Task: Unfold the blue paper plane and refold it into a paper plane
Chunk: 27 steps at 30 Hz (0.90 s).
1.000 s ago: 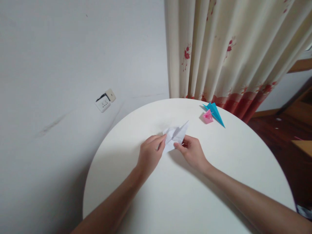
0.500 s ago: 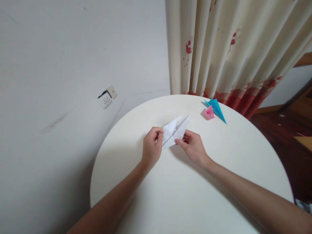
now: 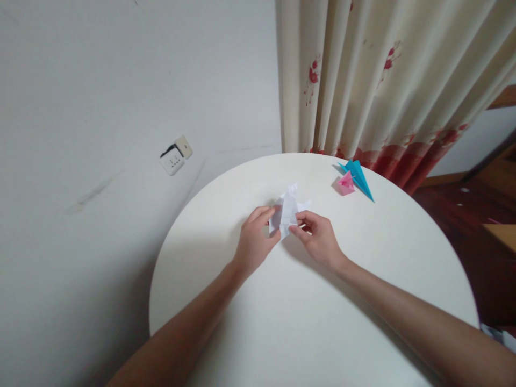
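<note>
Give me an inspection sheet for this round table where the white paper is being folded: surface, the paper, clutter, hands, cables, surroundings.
Surface: round white table, plain top.
Job's things: white folded paper, creased, held above the table between both hands.
Clutter: pink folded paper beside a blue folded paper, both lying near the far edge.
Grippers: left hand pinches the paper's left side; right hand pinches its right side.
Cables: nothing seen.
Surroundings: white wall with a wall socket at left; cream curtain with red flower print behind the table; dark wooden floor at right.
</note>
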Motion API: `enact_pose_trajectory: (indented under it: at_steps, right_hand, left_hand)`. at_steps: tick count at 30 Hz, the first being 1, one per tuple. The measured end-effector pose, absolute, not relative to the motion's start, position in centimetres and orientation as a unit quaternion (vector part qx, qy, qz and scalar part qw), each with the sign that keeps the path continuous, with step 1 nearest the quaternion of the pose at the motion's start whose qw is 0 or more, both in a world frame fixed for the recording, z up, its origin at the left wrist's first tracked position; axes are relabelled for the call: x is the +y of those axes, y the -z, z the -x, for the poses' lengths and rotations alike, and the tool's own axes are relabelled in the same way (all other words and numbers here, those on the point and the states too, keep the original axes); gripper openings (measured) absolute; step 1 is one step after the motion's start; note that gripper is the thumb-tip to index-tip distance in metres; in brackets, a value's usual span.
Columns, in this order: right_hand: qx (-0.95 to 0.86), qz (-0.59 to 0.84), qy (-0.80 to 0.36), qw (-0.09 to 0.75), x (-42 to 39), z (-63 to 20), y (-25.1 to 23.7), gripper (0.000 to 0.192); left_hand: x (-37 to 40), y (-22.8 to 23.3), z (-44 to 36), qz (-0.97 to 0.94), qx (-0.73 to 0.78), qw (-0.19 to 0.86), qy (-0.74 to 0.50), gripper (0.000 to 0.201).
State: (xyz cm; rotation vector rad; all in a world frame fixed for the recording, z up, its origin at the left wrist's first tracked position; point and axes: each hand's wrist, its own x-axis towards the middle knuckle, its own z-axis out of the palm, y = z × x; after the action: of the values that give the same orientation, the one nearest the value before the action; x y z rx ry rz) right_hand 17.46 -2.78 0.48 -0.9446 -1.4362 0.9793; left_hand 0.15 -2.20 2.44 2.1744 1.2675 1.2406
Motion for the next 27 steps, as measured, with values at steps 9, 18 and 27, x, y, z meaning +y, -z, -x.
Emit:
enact_pose_trajectory:
  at_steps: [9, 18, 27]
  right_hand:
    - [-0.631, 0.423, -0.376, 0.531, -3.0, -17.2, 0.2, 0.009]
    - [-0.475, 0.467, -0.549, 0.504, -2.2, -17.4, 0.0, 0.014]
    - [-0.356, 0.422, -0.699, 0.455, -3.2, -17.4, -2.3, 0.031]
  left_hand:
    - [-1.4, -1.2, 0.2, -0.663, 0.461, 0.206, -0.553, 0.007]
    - [-1.1, -1.9, 0.3, -0.603, 0.433, 0.152, -0.653, 0.013]
    - [-1.3, -1.5, 0.5, -0.625, 0.440, 0.094, -0.637, 0.014]
